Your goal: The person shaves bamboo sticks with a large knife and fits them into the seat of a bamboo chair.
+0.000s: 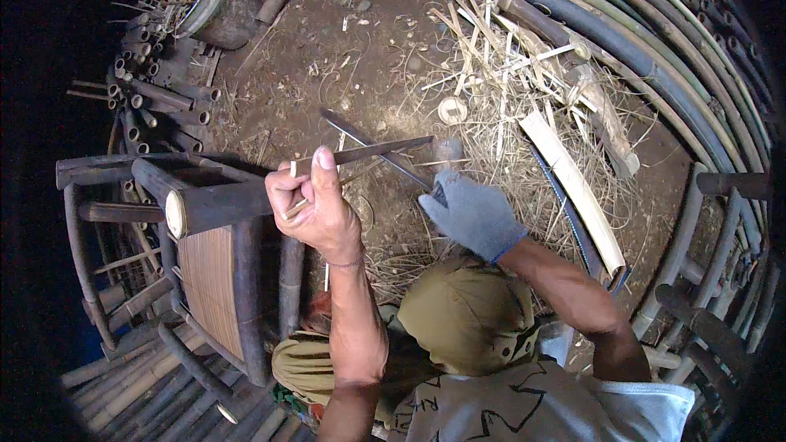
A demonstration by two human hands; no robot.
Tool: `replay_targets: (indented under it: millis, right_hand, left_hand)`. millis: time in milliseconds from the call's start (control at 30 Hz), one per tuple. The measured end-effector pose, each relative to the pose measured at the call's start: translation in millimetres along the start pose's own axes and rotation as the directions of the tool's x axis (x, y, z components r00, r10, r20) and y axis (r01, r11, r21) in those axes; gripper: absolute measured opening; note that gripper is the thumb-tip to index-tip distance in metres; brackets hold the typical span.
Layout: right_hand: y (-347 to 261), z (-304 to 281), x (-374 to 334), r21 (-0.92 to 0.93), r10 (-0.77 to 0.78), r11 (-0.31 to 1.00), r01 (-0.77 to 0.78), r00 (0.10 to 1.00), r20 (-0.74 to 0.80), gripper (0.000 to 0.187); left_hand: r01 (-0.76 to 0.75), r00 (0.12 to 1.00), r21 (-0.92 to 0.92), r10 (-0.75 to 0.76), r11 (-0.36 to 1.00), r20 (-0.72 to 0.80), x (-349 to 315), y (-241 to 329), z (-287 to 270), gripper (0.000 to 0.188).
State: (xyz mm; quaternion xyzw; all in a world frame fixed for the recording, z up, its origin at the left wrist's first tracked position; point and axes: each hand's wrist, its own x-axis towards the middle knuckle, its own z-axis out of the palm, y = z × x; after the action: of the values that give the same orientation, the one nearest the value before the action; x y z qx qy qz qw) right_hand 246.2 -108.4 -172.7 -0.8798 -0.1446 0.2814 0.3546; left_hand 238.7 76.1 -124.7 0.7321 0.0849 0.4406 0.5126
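Note:
My bare left hand (315, 205) is closed round a thin bamboo strip (372, 151), dark on its visible face, which points rightward from the thumb. A pale end of bamboo also shows between the lower fingers. My right hand (476, 211), in a grey knitted glove, grips a knife (383, 150) whose long narrow blade slants up and left. In this view the blade crosses the strip; whether they touch I cannot tell. The gloved fingers hide most of the knife's handle.
A dark bamboo frame with a slatted panel (209, 282) stands close left of my left hand. Shavings (491, 106) cover the ground at right, beside a split bamboo piece (569, 184). Long poles (647, 57) lie at far right. A bucket (221, 12) holds scraps. An olive cap (458, 307) shows below.

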Motion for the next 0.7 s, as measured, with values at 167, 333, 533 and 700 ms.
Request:
replay_targets:
  millis: [167, 333, 533, 700]
  right_hand:
    - [66, 24, 27, -0.057, 0.072, 0.996, -0.071, 0.997, 0.013, 0.049]
    - [63, 39, 21, 0.071, 0.002, 0.997, -0.004, 1.000, 0.031, 0.050]
    - [89, 53, 22, -0.098, 0.197, 0.974, -0.203, 0.978, -0.071, 0.051]
    - [107, 47, 31, 0.197, 0.152, 0.956, -0.218, 0.942, 0.300, 0.052]
  left_hand:
    - [0.045, 0.998, -0.082, -0.042, 0.996, 0.043, -2, 16, 10, 0.033]
    - [0.038, 0.999, 0.048, -0.037, 0.998, -0.010, 2, 9, 2, 0.034]
    - [0.002, 1.000, -0.008, -0.003, 1.000, -0.023, 4, 3, 2, 0.034]
    - [0.046, 0.998, 0.051, -0.044, 0.998, -0.035, 6, -2, -7, 0.030]
